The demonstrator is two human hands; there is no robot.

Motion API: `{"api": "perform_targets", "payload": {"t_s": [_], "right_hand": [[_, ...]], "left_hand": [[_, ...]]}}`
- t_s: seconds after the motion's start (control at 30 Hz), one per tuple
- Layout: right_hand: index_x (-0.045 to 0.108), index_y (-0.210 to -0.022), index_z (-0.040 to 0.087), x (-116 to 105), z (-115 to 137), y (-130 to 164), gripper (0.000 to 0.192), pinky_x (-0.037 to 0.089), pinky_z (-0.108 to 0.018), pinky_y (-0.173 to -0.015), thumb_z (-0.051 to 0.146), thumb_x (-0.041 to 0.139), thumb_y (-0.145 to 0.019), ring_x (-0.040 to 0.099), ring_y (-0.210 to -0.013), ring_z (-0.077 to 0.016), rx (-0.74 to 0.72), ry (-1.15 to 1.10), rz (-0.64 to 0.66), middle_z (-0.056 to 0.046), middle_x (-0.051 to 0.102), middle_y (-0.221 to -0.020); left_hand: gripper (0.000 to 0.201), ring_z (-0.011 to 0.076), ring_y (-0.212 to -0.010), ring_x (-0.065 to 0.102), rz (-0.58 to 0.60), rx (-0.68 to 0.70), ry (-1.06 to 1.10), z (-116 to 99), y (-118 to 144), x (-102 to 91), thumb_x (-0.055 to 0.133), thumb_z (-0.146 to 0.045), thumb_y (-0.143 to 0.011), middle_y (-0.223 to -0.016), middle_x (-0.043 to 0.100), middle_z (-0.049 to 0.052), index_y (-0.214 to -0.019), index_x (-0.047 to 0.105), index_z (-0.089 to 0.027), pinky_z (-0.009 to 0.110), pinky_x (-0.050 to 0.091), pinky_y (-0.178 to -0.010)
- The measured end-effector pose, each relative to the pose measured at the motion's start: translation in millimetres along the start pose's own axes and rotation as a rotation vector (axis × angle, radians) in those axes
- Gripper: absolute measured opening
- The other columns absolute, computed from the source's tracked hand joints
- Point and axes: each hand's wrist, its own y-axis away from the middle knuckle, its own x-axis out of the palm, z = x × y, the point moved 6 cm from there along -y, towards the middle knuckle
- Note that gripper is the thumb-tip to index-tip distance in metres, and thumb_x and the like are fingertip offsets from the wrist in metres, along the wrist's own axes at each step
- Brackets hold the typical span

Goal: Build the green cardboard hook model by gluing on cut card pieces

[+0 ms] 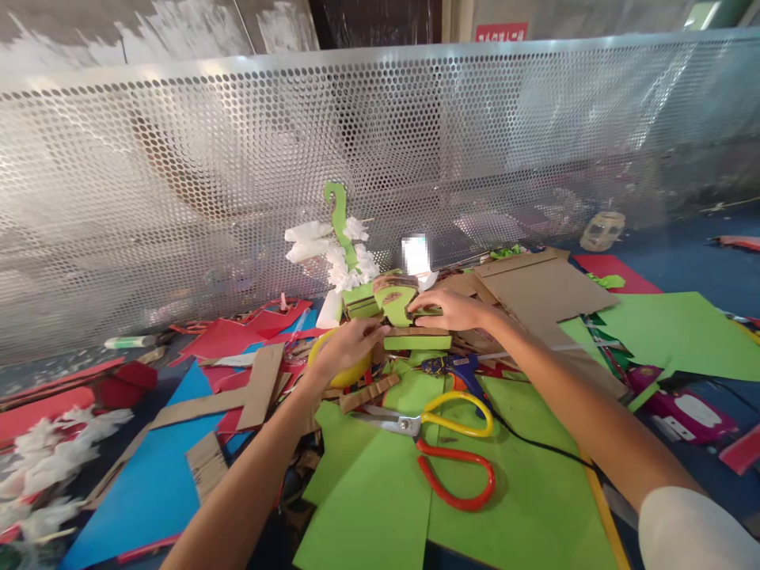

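Cardboard model (392,305), green-papered, stands mid-table among scraps, just beyond the scissors (442,443). Your right hand (454,310) lies curled over its top, pressing it steady, while your left hand (344,348) pinches its near edge, resting on a yellow tape roll (341,372).

We see scissors (442,443) on green paper (511,483), glue gun (454,366) beside them, blue sheet (154,483) left, perforated metal screen (380,158) behind; possibly tape roll (602,230) far right.
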Motion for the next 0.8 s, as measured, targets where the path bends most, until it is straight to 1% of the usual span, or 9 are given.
{"api": "perform_targets", "payload": {"t_s": [0.17, 0.27, 0.37, 0.47, 0.57, 0.67, 0.8], "right_hand": [[0.072, -0.133, 0.019, 6, -15, 1, 0.044, 0.052, -0.042, -0.111, 0.038, 0.074, -0.093, 0.066, -0.13, -0.0306, 0.007, -0.003, 0.035, -0.014, 0.068, -0.144], [0.072, -0.133, 0.02, 7, -19, 2, 0.044, 0.05, -0.044, -0.114, 0.035, 0.077, -0.092, 0.064, -0.133, -0.0304, 0.001, -0.04, 0.054, -0.013, 0.066, -0.146], [0.072, -0.133, 0.022, 6, -18, 2, 0.043, 0.049, -0.045, -0.116, 0.032, 0.077, -0.092, 0.063, -0.135, -0.0294, -0.015, -0.079, 0.075, -0.012, 0.065, -0.148], [0.072, -0.134, 0.022, 5, -18, 3, 0.044, 0.046, -0.045, -0.119, 0.029, 0.078, -0.091, 0.061, -0.138, -0.0278, -0.031, -0.107, 0.087, -0.011, 0.064, -0.15], [0.072, -0.133, 0.022, 4, -17, 4, 0.041, 0.044, -0.044, -0.121, 0.025, 0.077, -0.092, 0.059, -0.14, -0.0263, -0.055, -0.124, 0.103, -0.01, 0.064, -0.15], [0.073, -0.132, 0.022, 4, -16, 5, 0.039, 0.045, -0.044, -0.121, 0.025, 0.075, -0.093, 0.058, -0.141, -0.0264, -0.058, -0.134, 0.118, -0.01, 0.062, -0.152], [0.072, -0.134, 0.02, 5, -14, 4, 0.038, 0.046, -0.044, -0.12, 0.025, 0.072, -0.096, 0.057, -0.142, -0.0269, -0.044, -0.127, 0.123, -0.012, 0.06, -0.154]], "left_hand": [[0.046, 0.0169, -0.058, 0.051, -0.033, -0.033, -0.048, -7, 1, 1.2, 0.046, -0.06, -0.099, -0.063, 0.053, -0.001, -0.072, 0.049, -0.023, 0.03, 0.029, -0.058], [0.046, 0.0179, -0.059, 0.052, -0.039, -0.054, -0.08, -11, 1, 1.8, 0.046, -0.06, -0.1, -0.065, 0.057, 0.001, -0.073, 0.05, -0.023, 0.03, 0.029, -0.059], [0.046, 0.0176, -0.057, 0.05, -0.04, -0.078, -0.101, -11, 1, 0.5, 0.049, -0.061, -0.098, -0.063, 0.055, 0.001, -0.071, 0.049, -0.023, 0.03, 0.028, -0.057], [0.046, 0.0172, -0.058, 0.05, -0.029, -0.011, -0.022, -10, -1, -2.2, 0.047, -0.06, -0.099, -0.063, 0.055, 0.0, -0.072, 0.052, -0.023, 0.03, 0.029, -0.058], [0.045, 0.0163, -0.061, 0.049, 0.017, 0.059, 0.081, -5, -4, -2.9, 0.048, -0.057, -0.099, -0.065, 0.055, -0.001, -0.072, 0.055, -0.021, 0.029, 0.032, -0.06], [0.042, 0.0154, -0.062, 0.047, 0.044, 0.057, 0.107, -1, -5, -1.6, 0.053, -0.055, -0.097, -0.065, 0.054, -0.001, -0.073, 0.057, -0.02, 0.029, 0.033, -0.06], [0.038, 0.0149, -0.061, 0.049, 0.005, 0.049, 0.066, -4, -3, -1.0, 0.05, -0.051, -0.099, -0.067, 0.056, -0.002, -0.076, 0.054, -0.021, 0.029, 0.033, -0.06]]}}
